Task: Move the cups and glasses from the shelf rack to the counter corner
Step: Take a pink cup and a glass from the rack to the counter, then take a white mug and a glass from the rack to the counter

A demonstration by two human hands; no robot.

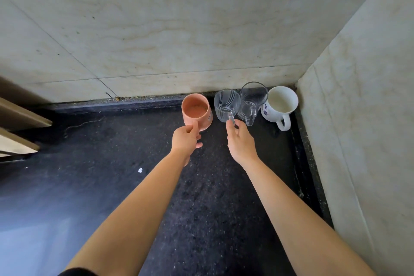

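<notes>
Four vessels stand in a row along the back wall in the counter corner. Leftmost is a salmon-pink mug (196, 111), and my left hand (186, 139) grips it at its near side, covering the handle. To its right stands a clear glass mug with etched lines (226, 104); my right hand (240, 141) pinches its handle between thumb and fingers. Further right stands a taller plain glass mug (252, 99), then a white mug with blue print (280, 105) tight in the corner, its handle pointing toward me.
The black speckled counter (156, 175) runs left and toward me. Pale marble walls close the back (179, 40) and the right (369, 119). Wooden boards (20, 119) jut in at the left edge. A small white speck lies on the counter.
</notes>
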